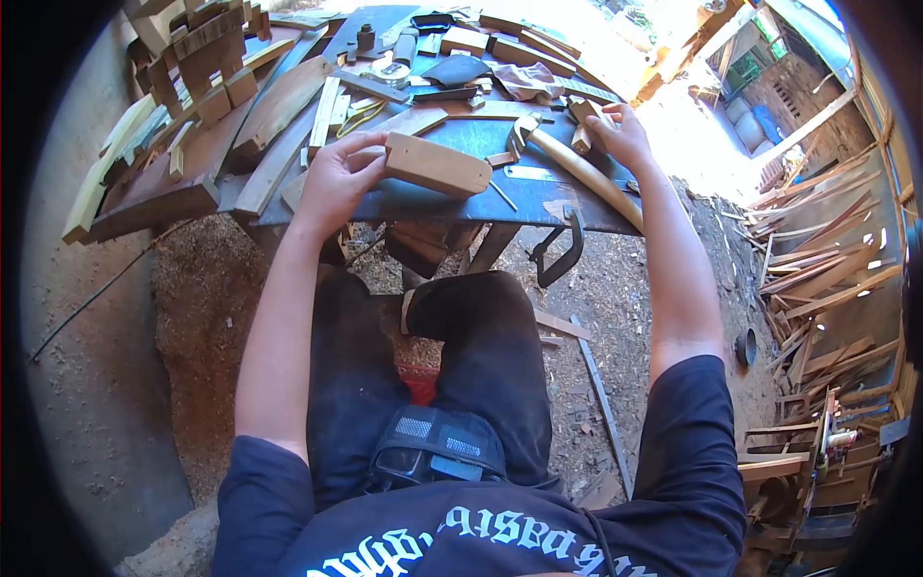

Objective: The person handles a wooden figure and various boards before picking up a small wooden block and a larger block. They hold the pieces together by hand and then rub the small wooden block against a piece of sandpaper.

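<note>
My left hand [336,188] grips one end of a wooden block [437,166] with a rounded far end, held tilted above the front of the workbench [385,204]. At the right side of the bench my right hand [622,137] has its fingers closed on a smaller wooden block [583,125]; part of that block is hidden by the fingers. Between the hands lies a hammer [582,165], its wooden handle pointing toward the front right edge. A thin metal rod [503,196] and a small wood piece [500,160] lie beside the held block.
Wooden boards [279,106] and stacked offcuts [207,58] crowd the bench's left side. Loose tools and a dark pouch [457,69] lie toward the back. A clamp [560,250] hangs at the front edge. Scrap wood [827,269] is piled at the right.
</note>
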Demonstrator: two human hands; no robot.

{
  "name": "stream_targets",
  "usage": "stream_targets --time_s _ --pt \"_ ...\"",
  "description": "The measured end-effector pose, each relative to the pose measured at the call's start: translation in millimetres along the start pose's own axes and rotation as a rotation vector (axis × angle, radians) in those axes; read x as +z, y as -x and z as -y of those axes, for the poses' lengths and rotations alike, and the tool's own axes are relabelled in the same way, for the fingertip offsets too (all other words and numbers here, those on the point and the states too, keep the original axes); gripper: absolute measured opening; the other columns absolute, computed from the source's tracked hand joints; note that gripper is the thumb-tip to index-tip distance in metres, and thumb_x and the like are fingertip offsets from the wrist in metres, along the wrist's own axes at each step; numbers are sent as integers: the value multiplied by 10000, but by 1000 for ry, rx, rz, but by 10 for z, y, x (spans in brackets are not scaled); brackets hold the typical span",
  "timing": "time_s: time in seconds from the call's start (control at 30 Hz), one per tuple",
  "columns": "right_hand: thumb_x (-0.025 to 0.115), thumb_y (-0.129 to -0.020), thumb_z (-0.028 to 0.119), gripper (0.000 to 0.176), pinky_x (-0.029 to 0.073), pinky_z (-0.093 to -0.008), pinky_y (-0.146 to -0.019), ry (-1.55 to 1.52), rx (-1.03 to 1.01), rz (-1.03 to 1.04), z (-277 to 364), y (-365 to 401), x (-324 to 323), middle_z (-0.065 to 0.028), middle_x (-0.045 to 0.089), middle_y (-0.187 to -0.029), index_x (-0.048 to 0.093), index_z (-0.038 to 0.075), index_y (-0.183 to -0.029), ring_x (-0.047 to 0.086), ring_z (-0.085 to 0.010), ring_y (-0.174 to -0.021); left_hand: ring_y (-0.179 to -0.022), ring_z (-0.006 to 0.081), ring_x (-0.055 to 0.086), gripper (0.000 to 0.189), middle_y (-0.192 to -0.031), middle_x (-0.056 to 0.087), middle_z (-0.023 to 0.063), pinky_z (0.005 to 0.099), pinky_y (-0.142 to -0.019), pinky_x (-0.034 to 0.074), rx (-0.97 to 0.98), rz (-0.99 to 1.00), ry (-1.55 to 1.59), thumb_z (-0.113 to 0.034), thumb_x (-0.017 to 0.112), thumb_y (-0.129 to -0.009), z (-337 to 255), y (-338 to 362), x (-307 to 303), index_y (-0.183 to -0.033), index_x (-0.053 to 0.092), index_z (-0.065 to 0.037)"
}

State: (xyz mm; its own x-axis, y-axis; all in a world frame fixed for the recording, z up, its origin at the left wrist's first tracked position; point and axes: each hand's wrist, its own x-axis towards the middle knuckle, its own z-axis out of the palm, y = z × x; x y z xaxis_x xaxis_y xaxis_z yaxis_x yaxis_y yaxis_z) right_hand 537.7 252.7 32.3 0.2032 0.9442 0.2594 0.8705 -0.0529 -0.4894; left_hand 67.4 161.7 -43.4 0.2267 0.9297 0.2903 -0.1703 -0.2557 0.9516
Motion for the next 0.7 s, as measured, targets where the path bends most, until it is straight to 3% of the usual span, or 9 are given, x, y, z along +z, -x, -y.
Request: stream_targets --time_s 0.13,0.17,0.2,0.23,0.3,0.43,0.53,0.6,0.7 --pt "802 -874 496 641 508 -400 -1025 104 -35 37 13 -87 -94 -203 657 -1338 596 89 -1326 652 -311 -1208 -1072 152 711 309 -1221 703 87 269 -872 587 15 -14 -36 -26 674 -996 24 10 6 -1304 666 3" --pt "807 -884 427 601 455 -419 -1104 68 -39 110 10 -107 -139 -229 590 -1439 581 125 -1353 573 -349 -1336 -1077 149 708 305 -1219 700 74 271 -875 589 34 -4 -37 -17 672 -993 25 10 15 -1298 669 -3" --pt "807 -887 395 589 435 -422 -1125 82 -59 157 7 -129 -178 -231 571 -1462 574 136 -1361 546 -355 -1366 -1082 146 706 302 -1217 697 60 272 -879 590 54 5 -38 -7 670 -990 -1 16 30 -1292 672 -9" --pt "808 -889 363 580 415 -425 -1146 96 -80 205 16 -161 -225 -233 552 -1484 566 146 -1369 519 -361 -1395 -1146 161 679 291 -1253 684 67 292 -984 550 7 15 7 -15 722 -950 -57 39 34 -1239 692 -5" --pt "790 -884 216 563 342 -437 -1211 79 -61 299 63 -205 -288 -226 488 -1555 544 182 -1390 426 -385 -1477 -1162 170 674 264 -1259 675 71 305 -1004 546 150 -7 -102 9 726 -929 -33 27 40 -1191 712 -21" --pt "709 -885 95 508 379 -447 -1189 204 -134 270 194 -208 -273 -205 564 -1477 565 163 -1367 496 -343 -1423 -1150 198 689 222 -1259 646 70 330 -1020 559 224 -51 -202 71 700 -900 -11 35 82 -1092 735 -35" --pt "705 -928 128 416 411 -457 -1154 139 -255 -72 727 172 -102 -171 621 -1388 594 130 -1329 563 -326 -1348 -1125 212 707 234 -1245 625 78 347 -986 586 129 -94 -170 102 668 -901 -71 91 167 -1079 736 -33" --pt "701 -950 208 335 542 -436 -947 -191 -459 -1 1340 886 -13 -210 706 -1144 639 81 -1253 685 -362 -1100 -1115 216 712 237 -1229 622 82 355 -973 593 115 -114 -195 103 663 -903 -120 97 190 -1081 736 -35" --pt "779 -903 329 535 502 -445 -1013 -166 -723 228 1871 1863 161 -201 648 -1253 569 66 -1318 630 -376 -1187 -1082 232 725 277 -1192 635 97 337 -953 601 150 -123 -300 136 603 -905 -127 93 181 -1082 733 -33"
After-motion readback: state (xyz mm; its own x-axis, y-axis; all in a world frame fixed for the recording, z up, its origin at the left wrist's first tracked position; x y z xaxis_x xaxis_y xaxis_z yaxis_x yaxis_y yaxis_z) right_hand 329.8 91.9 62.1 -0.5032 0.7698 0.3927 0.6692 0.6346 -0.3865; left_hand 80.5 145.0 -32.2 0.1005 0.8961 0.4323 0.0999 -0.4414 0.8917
